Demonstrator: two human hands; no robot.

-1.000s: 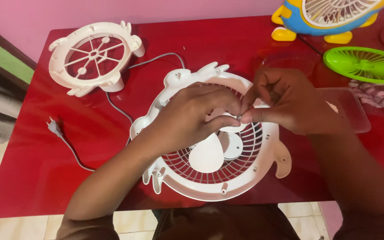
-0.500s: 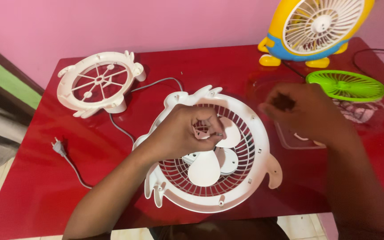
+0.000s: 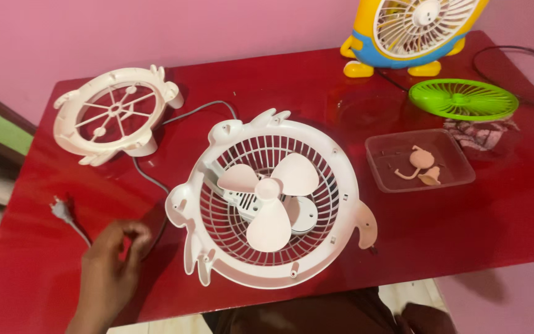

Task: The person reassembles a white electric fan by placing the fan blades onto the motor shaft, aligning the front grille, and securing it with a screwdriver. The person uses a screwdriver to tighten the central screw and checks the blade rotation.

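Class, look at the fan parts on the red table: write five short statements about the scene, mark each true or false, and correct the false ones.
1. The white fan housing lies flat with its pink blades showing. True.
2. The left hand rests on the blades. False: it is at the table's near left edge, beside the grey cord, apart from the housing.
3. The clear tray holds small pink parts. True.
4. The green grille is fitted on the white housing. False: it lies by itself on the table, behind the tray.
5. The right hand holds the plug. False: no right hand is in view; the plug lies free.
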